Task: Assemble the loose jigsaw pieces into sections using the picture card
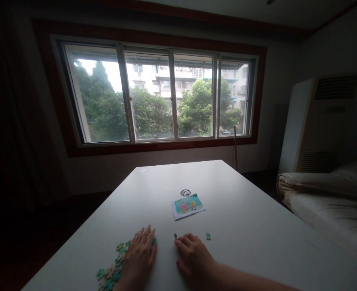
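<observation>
My left hand (140, 250) lies palm down with its fingers spread over the right side of a heap of jigsaw puzzle pieces (117, 266). The pieces are green, teal and pale, and some are hidden under that hand. My right hand (193, 254) is closed, its fingers bent together at a small dark puzzle piece (175, 235) that sticks up from the fingertips. To the right of this hand, a single green and pale puzzle piece (208, 235) lies apart on the white table (242, 210).
A picture card (188, 207) with cartoon figures lies beyond my hands, and a round black-and-white item (185, 193) is just behind it. A clear, thin item (142, 171) rests at the far left corner. On the right stands a pale sofa (324, 198).
</observation>
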`<move>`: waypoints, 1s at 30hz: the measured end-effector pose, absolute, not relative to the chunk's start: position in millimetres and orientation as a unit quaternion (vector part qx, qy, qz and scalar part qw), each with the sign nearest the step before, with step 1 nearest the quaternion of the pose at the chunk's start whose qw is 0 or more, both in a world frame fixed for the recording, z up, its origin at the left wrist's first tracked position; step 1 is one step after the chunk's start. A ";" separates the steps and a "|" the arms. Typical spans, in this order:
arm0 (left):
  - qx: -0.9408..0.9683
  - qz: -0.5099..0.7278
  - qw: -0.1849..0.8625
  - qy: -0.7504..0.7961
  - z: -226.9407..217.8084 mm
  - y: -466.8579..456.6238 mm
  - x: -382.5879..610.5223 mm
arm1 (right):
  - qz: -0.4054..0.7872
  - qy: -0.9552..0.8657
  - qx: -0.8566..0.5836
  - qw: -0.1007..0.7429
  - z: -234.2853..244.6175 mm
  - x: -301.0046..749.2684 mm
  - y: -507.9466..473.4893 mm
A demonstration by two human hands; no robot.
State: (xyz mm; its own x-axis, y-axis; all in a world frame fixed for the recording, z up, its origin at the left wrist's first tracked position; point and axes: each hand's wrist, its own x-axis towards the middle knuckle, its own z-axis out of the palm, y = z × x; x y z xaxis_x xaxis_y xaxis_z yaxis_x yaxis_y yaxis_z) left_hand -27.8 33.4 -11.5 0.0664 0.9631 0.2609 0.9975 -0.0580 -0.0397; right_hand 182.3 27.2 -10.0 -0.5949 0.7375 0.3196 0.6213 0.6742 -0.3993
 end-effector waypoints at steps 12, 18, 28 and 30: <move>-0.727 -0.057 0.087 -0.679 -12.3 34.5 -27.9 | 0.215 -0.831 -0.422 0.291 -10.9 183.6 34.3; -0.732 -0.109 0.073 -0.669 -11.6 32.5 -27.2 | 0.141 -0.857 -0.425 0.255 -9.1 183.4 27.6; -0.746 -0.139 0.023 -0.651 -0.8 26.6 -23.2 | 0.098 -0.876 -0.418 0.219 -6.0 181.5 23.1; -0.747 -0.140 0.023 -0.649 1.5 25.5 -22.5 | 0.097 -0.875 -0.415 0.230 -6.2 182.2 23.1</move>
State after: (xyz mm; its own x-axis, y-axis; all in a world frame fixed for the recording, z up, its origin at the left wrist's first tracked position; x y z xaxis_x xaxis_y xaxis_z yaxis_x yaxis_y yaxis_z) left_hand -22.5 25.5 1.5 0.1184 0.9640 0.2382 0.9766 -0.1564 0.1474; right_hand 182.2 23.1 -6.2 -0.5508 0.7704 0.3210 0.6809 0.6373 -0.3609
